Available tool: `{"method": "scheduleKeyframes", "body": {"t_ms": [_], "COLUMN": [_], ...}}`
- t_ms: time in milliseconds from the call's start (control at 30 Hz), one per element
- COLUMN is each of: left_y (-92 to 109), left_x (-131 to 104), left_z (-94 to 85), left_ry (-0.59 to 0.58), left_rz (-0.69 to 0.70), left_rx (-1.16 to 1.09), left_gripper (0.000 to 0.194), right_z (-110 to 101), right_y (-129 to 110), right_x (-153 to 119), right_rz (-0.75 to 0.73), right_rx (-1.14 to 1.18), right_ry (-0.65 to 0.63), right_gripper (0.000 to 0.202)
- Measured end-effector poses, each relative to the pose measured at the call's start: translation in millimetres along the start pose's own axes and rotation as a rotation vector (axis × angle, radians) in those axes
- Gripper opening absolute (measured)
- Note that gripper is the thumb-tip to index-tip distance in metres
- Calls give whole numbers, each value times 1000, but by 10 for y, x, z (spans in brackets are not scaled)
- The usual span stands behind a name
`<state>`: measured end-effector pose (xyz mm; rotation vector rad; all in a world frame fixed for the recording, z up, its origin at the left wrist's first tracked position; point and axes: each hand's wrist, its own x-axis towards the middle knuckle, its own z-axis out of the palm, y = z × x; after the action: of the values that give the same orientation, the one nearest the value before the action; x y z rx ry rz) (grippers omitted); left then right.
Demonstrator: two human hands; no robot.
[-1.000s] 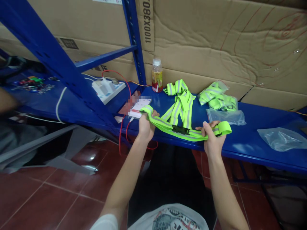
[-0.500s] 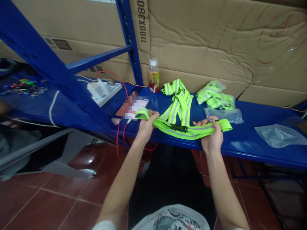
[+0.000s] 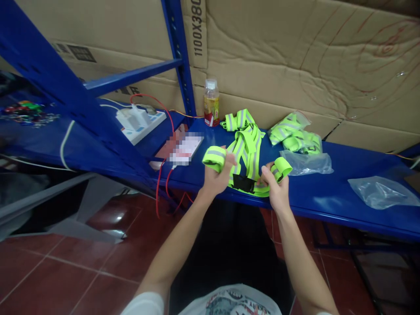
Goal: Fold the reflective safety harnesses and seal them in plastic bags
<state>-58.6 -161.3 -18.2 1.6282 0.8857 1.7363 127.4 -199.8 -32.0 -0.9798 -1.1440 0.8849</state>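
Between my hands hangs a neon yellow-green reflective belt (image 3: 262, 191) with a grey stripe and a black buckle (image 3: 243, 183) near its middle. My left hand (image 3: 217, 174) is closed around one side, where a loop of the belt bulges out past the fingers. On the other side my right hand (image 3: 277, 189) grips the belt, with a smaller loop standing above the thumb. Just behind, more reflective straps (image 3: 246, 142) of the same kind lie in a crossed heap on the blue shelf (image 3: 328, 192); the held belt partly covers them.
A drink bottle (image 3: 211, 104) stands by the cardboard. Plastic bags with folded straps (image 3: 300, 139) lie at the back right, and a clear bag (image 3: 382, 189) further right. A phone (image 3: 192, 146), red cable (image 3: 159, 192) and power strip (image 3: 146, 127) are left, beside a blue post (image 3: 85, 109).
My hands have come closer together. The belt, stretched long between them before, is now bent into loops at both hands, and its buckle hangs slightly lower.
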Motion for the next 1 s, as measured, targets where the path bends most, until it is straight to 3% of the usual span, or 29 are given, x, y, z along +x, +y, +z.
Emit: {"method": "scheduleKeyframes", "body": {"t_ms": [100,200,267,367,533,733,867,1000], "left_y": [53,145,193,201,104,-16,30,187], "left_x": [13,11,-4,-15,66,119,102,53], "left_z": [44,110,158,174,-40,-252,-185,28], "left_ry": [-181,-482,-666,-800,-888,-916,-880,-755], "left_rz": [-5,9,50,122,192,153,172,252], "left_rx": [303,665,804,803,735,643,611,464], "left_gripper": [46,24,37,42,45,41,57,71], "right_z": [16,36,41,1,-224,-359,-287,-258], "right_y": [-33,-94,-125,-127,-38,-16,-35,-24], "right_x": [-11,-32,-47,-67,-106,-157,-168,-146], "right_rz": [-39,-93,-100,-97,-146,-160,-162,-228], "right_rx": [-25,-135,-259,-423,-625,-838,-950,-1007], "right_ry": [-41,-79,-55,39,48,-85,-96,-130], "right_gripper": [42,46,47,45,41,39,34,26]}}
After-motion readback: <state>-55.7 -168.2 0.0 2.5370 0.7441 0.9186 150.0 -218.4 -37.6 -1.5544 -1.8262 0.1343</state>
